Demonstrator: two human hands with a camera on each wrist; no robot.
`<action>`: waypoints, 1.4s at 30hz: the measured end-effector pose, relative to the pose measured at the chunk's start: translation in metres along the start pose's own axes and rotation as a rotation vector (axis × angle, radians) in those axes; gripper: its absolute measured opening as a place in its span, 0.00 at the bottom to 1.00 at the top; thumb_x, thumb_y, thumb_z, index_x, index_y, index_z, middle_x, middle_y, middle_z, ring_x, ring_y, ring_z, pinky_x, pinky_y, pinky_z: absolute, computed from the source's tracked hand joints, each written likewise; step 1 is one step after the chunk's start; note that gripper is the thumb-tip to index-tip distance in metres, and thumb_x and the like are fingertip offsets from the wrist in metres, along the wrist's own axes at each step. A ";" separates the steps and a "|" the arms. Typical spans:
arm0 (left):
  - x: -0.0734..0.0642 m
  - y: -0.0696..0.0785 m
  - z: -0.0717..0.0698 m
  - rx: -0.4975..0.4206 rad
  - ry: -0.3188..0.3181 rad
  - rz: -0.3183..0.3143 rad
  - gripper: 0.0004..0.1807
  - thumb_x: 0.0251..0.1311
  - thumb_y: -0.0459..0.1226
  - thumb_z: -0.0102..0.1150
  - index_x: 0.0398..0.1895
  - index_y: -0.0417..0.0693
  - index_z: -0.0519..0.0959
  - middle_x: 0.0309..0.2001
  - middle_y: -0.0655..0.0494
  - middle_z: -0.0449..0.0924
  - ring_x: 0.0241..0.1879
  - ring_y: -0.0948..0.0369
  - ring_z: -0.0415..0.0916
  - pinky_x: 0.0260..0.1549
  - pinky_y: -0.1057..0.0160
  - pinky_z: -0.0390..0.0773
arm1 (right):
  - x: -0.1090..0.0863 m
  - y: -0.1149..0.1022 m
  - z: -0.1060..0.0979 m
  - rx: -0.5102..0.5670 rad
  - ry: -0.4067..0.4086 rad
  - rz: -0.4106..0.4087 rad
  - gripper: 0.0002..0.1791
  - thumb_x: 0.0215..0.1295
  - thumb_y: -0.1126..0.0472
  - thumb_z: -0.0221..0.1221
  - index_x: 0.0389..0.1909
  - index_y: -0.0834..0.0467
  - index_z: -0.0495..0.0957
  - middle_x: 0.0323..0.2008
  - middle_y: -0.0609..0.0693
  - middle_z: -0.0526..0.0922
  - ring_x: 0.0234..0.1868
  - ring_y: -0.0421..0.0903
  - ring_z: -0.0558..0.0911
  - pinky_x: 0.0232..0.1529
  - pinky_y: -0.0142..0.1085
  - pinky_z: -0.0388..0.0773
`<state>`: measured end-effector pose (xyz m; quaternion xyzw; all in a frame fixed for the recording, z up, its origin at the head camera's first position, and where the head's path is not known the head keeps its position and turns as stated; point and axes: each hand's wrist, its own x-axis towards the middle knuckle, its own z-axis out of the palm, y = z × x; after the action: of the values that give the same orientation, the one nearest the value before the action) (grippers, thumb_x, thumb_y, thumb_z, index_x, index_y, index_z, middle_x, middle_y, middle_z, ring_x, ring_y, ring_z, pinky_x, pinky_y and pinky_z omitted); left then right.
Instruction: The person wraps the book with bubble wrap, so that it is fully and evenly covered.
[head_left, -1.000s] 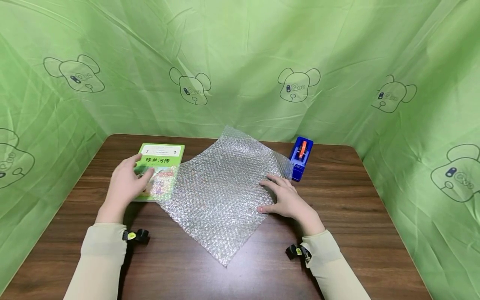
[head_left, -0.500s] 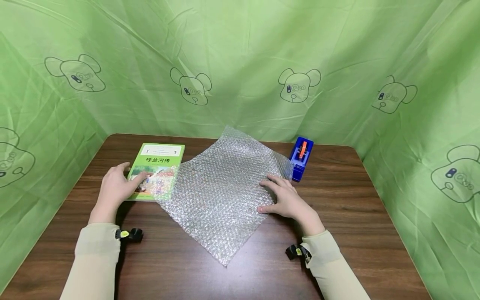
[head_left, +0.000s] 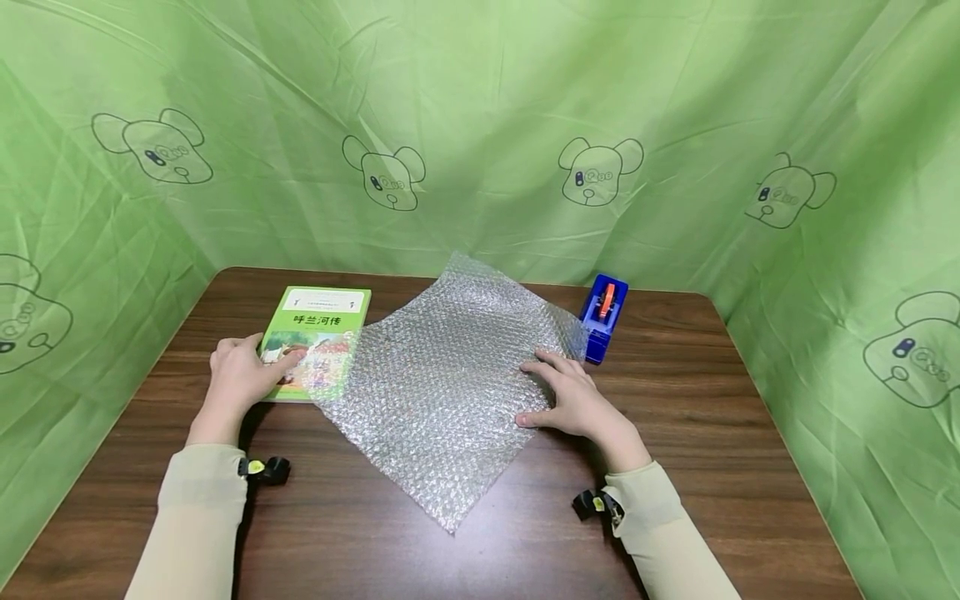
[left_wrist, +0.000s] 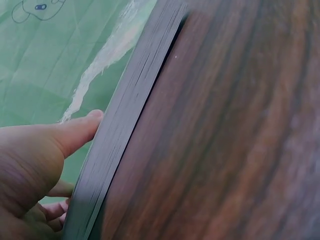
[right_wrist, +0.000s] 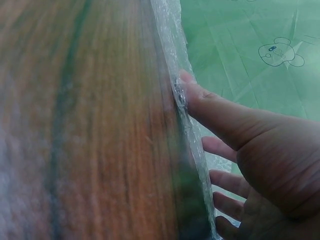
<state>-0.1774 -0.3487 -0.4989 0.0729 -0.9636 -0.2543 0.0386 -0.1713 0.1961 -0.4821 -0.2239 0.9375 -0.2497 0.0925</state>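
Observation:
A green-covered book [head_left: 318, 333] lies at the left of the table, partly under the left corner of a bubble wrap sheet [head_left: 450, 383]. My left hand [head_left: 236, 375] grips the book at its left edge, thumb across the cover and fingers along the side. In the left wrist view the thumb [left_wrist: 82, 132] sits over the edge of the book's pages [left_wrist: 120, 120]. Spread out flat, the sheet is turned with one corner toward me. My right hand [head_left: 573, 396] rests on its right part with fingers apart; the right wrist view shows the thumb [right_wrist: 215, 107] on the sheet's edge [right_wrist: 182, 107].
A blue tape dispenser [head_left: 597, 346] with an orange-red hub stands at the back right, against the sheet's right corner. The dark wooden table [head_left: 697, 433] ends at a green curtain [head_left: 480, 125] printed with bear heads, which surrounds it at the back and sides.
My left hand has drawn back from over the book's cover to its left edge and taken hold there. The right hand and the bubble wrap have stayed in place.

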 end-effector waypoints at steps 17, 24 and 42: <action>0.000 0.008 0.000 -0.026 -0.001 -0.071 0.55 0.73 0.61 0.64 0.70 0.11 0.64 0.60 0.13 0.72 0.68 0.24 0.55 0.68 0.28 0.54 | 0.000 0.002 0.001 0.014 -0.001 -0.002 0.51 0.58 0.36 0.79 0.80 0.50 0.73 0.85 0.61 0.60 0.83 0.71 0.57 0.79 0.76 0.48; -0.001 0.011 -0.002 -0.033 -0.011 -0.078 0.57 0.73 0.61 0.64 0.73 0.12 0.61 0.64 0.11 0.68 0.70 0.21 0.54 0.70 0.26 0.53 | -0.001 0.001 0.000 0.014 0.001 -0.003 0.51 0.58 0.36 0.79 0.79 0.51 0.73 0.84 0.61 0.61 0.83 0.71 0.57 0.79 0.77 0.48; -0.002 -0.001 -0.011 -0.184 -0.083 -0.042 0.55 0.76 0.57 0.64 0.84 0.25 0.51 0.65 0.17 0.69 0.62 0.25 0.70 0.54 0.25 0.74 | 0.000 0.001 0.002 0.011 0.009 -0.013 0.50 0.58 0.37 0.80 0.78 0.51 0.75 0.84 0.62 0.62 0.82 0.70 0.59 0.78 0.77 0.49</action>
<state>-0.1741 -0.3546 -0.4896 0.0789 -0.9352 -0.3451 -0.0003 -0.1710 0.1958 -0.4841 -0.2284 0.9350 -0.2566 0.0877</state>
